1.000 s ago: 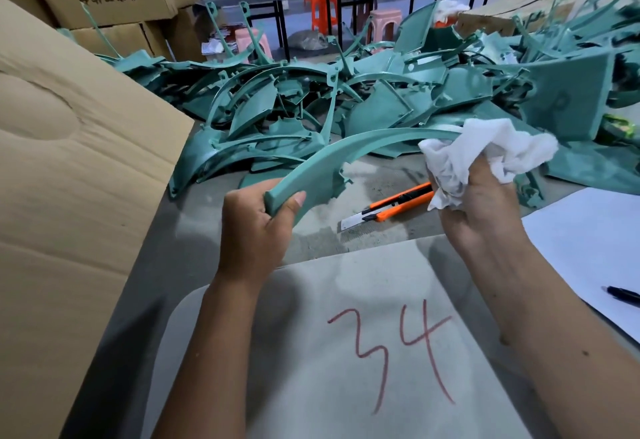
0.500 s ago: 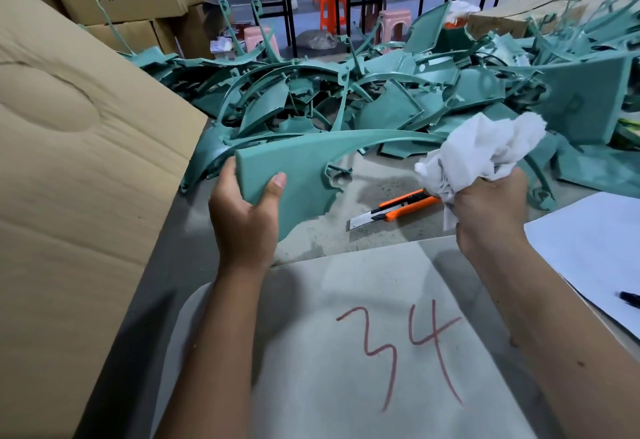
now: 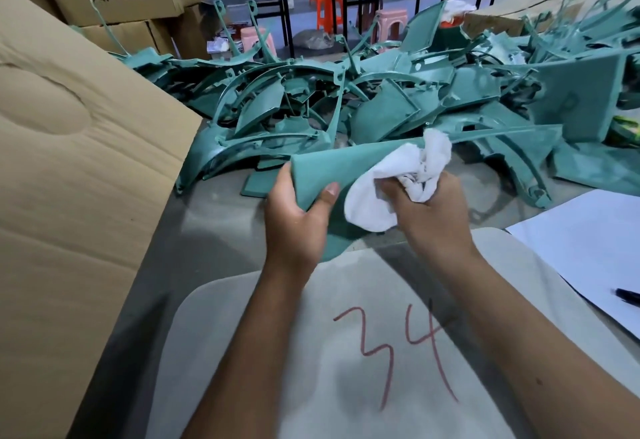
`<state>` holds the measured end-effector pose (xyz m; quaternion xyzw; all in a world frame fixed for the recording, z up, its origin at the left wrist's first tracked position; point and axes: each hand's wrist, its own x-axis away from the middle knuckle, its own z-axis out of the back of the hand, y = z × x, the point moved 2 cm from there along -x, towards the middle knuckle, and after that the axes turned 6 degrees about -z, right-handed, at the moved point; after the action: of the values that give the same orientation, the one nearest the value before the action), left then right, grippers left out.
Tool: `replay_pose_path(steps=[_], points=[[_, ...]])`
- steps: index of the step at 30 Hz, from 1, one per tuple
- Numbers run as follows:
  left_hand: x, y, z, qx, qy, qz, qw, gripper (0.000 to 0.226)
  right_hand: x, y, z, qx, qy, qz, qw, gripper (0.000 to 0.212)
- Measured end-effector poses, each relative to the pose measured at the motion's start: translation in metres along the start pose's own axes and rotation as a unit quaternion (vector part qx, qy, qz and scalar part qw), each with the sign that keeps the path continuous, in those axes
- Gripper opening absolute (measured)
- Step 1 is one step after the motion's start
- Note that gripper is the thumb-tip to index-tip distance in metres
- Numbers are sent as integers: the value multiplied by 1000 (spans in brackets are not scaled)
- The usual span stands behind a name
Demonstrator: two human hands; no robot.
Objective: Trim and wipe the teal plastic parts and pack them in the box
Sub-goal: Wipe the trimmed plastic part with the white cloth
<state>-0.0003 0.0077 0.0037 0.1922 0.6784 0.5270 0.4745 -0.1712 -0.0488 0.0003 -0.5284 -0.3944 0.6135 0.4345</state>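
Grey tabletop fills my view, with a workshop of stacked cartons and dark benches behind it. I take the teal part as my landmark: a long curved panel held up over the table, its broad end toward me and its thin arm sweeping away to the right. My left hand grips that broad end, thumb curled over the upper face and fingers wrapped beneath. My right hand, just right of the left, is closed round a bunched white cloth, and I see the cloth pressed against the panel's face beside my left thumb.

Behind the panel lies a big tangled heap of teal parts, spreading across the table to the far right edge. One flat teal piece lies on the table just left of the panel, below the heap's edge. Toward me from the panel sits a pale rounded board with "34" written on it in red. Right of that board, a white sheet rests on the table with a black pen on it. Left of the panel stands the cardboard box, its large flap open and tilted toward the table. Beyond the heap I make out orange and pink stools under the benches.
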Motion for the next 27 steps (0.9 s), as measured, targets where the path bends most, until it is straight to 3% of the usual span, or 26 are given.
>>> replay_pose_path(steps=[3,7,11,14,16,18,20,22,25,27], points=[[1,1,-3,-9,-34,-20,999,29,-4,-2,4,24,45,-1,999,13],[1,3,-1,16,-39,-2,999,33,-6,0,8,-69,-3,-76,995,22],[-3,3,5,85,-51,63,993,28,-7,0,12,-128,-73,-110,983,15],[-6,3,11,109,-51,102,988,24,-5,-3,9,-197,-138,-133,962,30],[-6,3,13,113,-25,108,987,25,-3,-2,7,-264,-124,-168,942,14],[-7,3,13,86,-10,87,992,24,0,-3,6,-219,-96,-131,962,21],[-7,4,11,57,-15,60,996,26,4,-7,2,-77,-85,-19,993,10],[-7,3,10,57,-25,55,997,27,4,-6,2,-14,-56,15,998,27],[-8,2,11,98,-31,88,991,25,1,-5,5,-61,-75,-23,995,16],[-8,0,12,126,-37,115,985,24,0,-3,4,-169,-108,-106,974,10]])
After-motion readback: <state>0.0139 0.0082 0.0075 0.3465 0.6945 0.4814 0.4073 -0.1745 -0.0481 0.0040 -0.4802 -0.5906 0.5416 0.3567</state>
